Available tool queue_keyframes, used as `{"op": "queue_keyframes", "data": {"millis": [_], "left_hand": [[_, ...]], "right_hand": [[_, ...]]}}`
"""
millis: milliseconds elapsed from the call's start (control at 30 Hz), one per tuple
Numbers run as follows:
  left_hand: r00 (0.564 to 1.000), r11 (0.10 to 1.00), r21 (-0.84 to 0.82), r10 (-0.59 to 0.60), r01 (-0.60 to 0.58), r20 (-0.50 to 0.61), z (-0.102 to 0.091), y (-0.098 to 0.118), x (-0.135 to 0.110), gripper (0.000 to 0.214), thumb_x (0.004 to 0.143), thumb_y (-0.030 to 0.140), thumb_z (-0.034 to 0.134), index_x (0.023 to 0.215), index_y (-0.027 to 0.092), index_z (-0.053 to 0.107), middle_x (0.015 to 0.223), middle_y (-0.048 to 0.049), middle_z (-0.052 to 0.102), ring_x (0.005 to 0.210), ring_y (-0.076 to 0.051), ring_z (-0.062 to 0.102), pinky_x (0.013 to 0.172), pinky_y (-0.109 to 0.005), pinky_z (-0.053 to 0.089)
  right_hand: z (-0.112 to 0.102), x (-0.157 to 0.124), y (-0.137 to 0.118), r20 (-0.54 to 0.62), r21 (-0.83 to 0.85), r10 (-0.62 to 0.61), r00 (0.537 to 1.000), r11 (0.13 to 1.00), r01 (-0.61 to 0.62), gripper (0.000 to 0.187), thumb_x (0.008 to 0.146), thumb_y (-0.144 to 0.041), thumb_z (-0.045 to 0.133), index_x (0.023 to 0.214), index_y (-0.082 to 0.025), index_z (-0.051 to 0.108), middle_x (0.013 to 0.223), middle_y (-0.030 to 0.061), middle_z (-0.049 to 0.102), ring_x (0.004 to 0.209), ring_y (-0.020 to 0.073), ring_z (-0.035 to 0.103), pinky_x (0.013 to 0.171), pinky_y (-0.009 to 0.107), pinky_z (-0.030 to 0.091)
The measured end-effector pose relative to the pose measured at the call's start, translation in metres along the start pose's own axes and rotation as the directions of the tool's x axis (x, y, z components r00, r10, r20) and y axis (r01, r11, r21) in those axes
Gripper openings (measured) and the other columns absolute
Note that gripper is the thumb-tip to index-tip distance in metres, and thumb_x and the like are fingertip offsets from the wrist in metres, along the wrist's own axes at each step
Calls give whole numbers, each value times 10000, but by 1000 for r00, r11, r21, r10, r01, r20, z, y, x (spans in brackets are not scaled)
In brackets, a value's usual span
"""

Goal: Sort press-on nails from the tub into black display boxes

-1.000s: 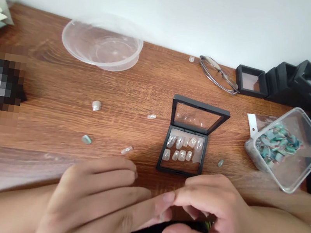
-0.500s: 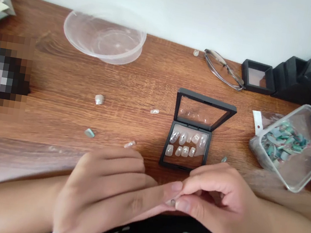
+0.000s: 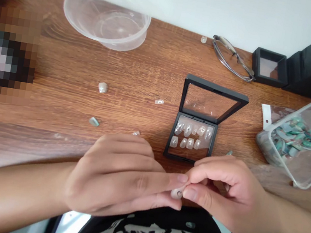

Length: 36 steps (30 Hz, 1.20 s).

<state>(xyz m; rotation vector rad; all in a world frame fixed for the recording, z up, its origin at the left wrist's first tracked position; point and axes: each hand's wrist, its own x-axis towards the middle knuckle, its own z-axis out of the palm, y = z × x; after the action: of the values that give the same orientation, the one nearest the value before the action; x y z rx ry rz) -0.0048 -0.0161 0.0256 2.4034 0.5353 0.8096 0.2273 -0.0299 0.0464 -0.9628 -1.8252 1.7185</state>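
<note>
My left hand (image 3: 122,176) and my right hand (image 3: 222,192) meet at the table's near edge, fingertips pinched together on a small pale false nail (image 3: 176,193). Just beyond them stands an open black display box (image 3: 198,125) with its clear lid raised and two rows of several pale nails inside. Loose nails lie on the wood: one (image 3: 102,87), a second (image 3: 159,101) and a greenish one (image 3: 94,121) to the left.
A clear round tub (image 3: 105,20) sits at the back left. Glasses (image 3: 232,59) lie at the back. Black boxes (image 3: 298,70) pile at the far right, beside a clear square container (image 3: 302,141) of teal nails. A blurred patch (image 3: 4,55) covers the left.
Both hands have lifted slightly toward the box, still joined. The small nail between the fingertips now shows plainly. The view has tilted downward.
</note>
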Motion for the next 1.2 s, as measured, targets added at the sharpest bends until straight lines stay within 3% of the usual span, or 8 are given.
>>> {"op": "queue_keyframes", "data": {"millis": [233, 600, 733, 767, 833, 967, 1067, 1200], "left_hand": [[1000, 999, 24, 22, -22, 4, 5, -3, -3, 118, 990, 274, 627, 1079, 202, 658, 767, 42, 771, 585, -116, 682, 530, -286, 582], [999, 997, 71, 35, -34, -14, 7, -3, 2, 139, 976, 272, 646, 1057, 160, 665, 707, 43, 754, 544, -105, 641, 483, -288, 549], [993, 993, 115, 44, -31, -113, 11, -3, -5, 167, 1022, 303, 566, 1056, 188, 682, 711, 52, 753, 579, -106, 658, 523, -297, 549], [993, 990, 135, 54, -39, -109, 11, -3, -7, 167, 1024, 296, 560, 1072, 194, 684, 725, 54, 757, 592, -110, 664, 534, -305, 551], [999, 985, 162, 49, -52, 20, 12, -2, -9, 178, 1005, 284, 598, 1135, 193, 678, 789, 47, 774, 657, -125, 695, 583, -325, 567], [981, 980, 196, 58, -22, -185, 17, 3, -9, 220, 1045, 209, 496, 1030, 192, 715, 699, 53, 748, 632, -136, 680, 584, -352, 540], [975, 975, 223, 48, 2, -218, 21, 8, -9, 308, 1058, 186, 442, 944, 188, 729, 679, 45, 740, 633, -139, 671, 556, -350, 515], [968, 963, 268, 81, -15, -238, 23, 13, -10, 357, 1057, 198, 437, 864, 205, 736, 624, 41, 710, 633, -152, 663, 585, -366, 519]], "right_hand": [[0, 0, -2, -14, -21, 36, 999, 999, -36, 209, 926, -132, 597, 730, -120, 668, 581, -58, 535, 493, 28, 405, 445, 134, 332], [2, -4, -1, -48, -125, 83, 995, 988, -88, 176, 927, -176, 614, 789, -129, 712, 656, -25, 637, 551, 41, 505, 508, 144, 389], [2, -4, -1, -40, -114, 97, 994, 988, -101, 183, 917, -171, 619, 770, -131, 719, 621, -30, 625, 532, 40, 499, 489, 139, 379], [2, -4, -1, -36, -113, 106, 994, 988, -109, 188, 920, -180, 618, 770, -132, 721, 625, -28, 629, 537, 42, 505, 490, 140, 381], [2, -3, -2, -36, -117, 106, 994, 987, -109, 200, 927, -193, 613, 768, -132, 718, 633, -23, 628, 545, 45, 511, 494, 144, 384], [4, -3, -2, -56, -157, 49, 997, 986, -58, 233, 933, -269, 626, 769, -127, 712, 572, -45, 529, 477, 39, 431, 443, 161, 336], [6, -4, -2, -94, -232, -36, 995, 973, 13, 330, 901, -422, 692, 756, -127, 719, 534, -60, 461, 467, 46, 390, 435, 182, 308], [7, -5, 0, -72, -299, -98, 993, 952, 73, 358, 917, -455, 673, 776, -134, 744, 546, -42, 526, 497, 57, 433, 484, 198, 341]]}}
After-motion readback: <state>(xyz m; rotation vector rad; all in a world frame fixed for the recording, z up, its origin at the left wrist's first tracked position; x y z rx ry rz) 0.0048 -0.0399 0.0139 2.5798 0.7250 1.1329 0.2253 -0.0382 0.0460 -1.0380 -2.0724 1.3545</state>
